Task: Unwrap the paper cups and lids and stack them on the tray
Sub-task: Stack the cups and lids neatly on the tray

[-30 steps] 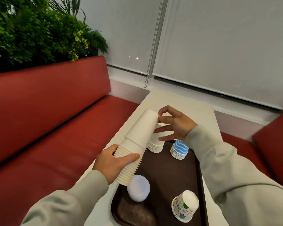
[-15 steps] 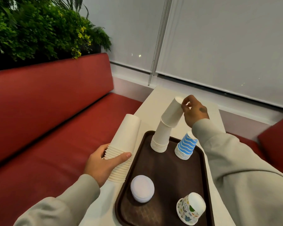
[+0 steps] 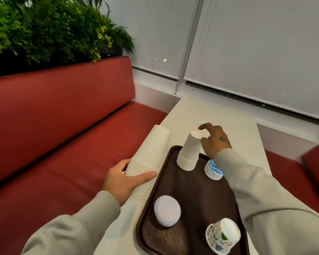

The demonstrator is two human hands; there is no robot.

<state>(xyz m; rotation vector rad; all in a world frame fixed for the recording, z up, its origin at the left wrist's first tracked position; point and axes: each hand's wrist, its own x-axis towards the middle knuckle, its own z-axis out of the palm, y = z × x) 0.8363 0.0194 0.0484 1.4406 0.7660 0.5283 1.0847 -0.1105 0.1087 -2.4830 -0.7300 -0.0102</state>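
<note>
**Right hand letting go of the topped-up stack**

Half a second ago it was pinching white cups above the tray stack. Now they are sitting nested on it at the far end of the tray, and its fingers are spreading loose beside the top. The left hand is gripping one more white stack, waiting its turn. Also sitting on the tray: one blue-striped stack, one patterned stack, one pile of lids.
</note>
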